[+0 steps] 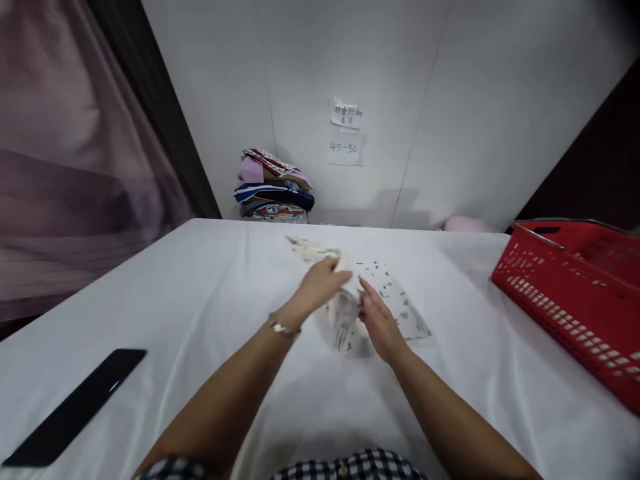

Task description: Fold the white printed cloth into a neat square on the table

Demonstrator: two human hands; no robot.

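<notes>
The left hand (320,283) held a bunched part of the cloth (343,320), which lay partly spread mid-table. The right hand (383,327) was against its near side, fingers slightly bent; blur hid whether it gripped. A red basket (565,287) stood right, a black slab (75,407) lay left, and piled clothes (274,190) rose beyond the table (210,287)
</notes>
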